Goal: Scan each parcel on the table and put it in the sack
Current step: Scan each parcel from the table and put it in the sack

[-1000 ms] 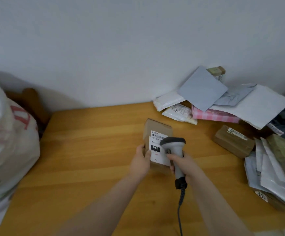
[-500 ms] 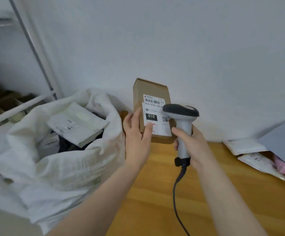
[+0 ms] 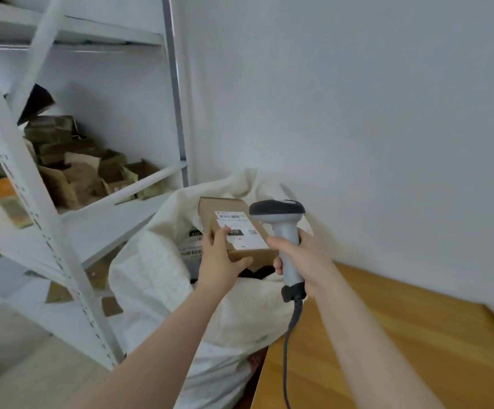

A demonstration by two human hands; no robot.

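My left hand (image 3: 222, 261) grips the parcel (image 3: 235, 230), now lifted from the table (image 3: 417, 335) to just above the open sack (image 3: 157, 261); my right hand (image 3: 302, 258) clasps the scanner (image 3: 284, 231); dropping it looks next

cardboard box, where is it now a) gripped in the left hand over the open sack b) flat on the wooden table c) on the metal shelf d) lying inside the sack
a: the left hand grips the cardboard box above the mouth of the white sack, while the right hand holds the scanner.
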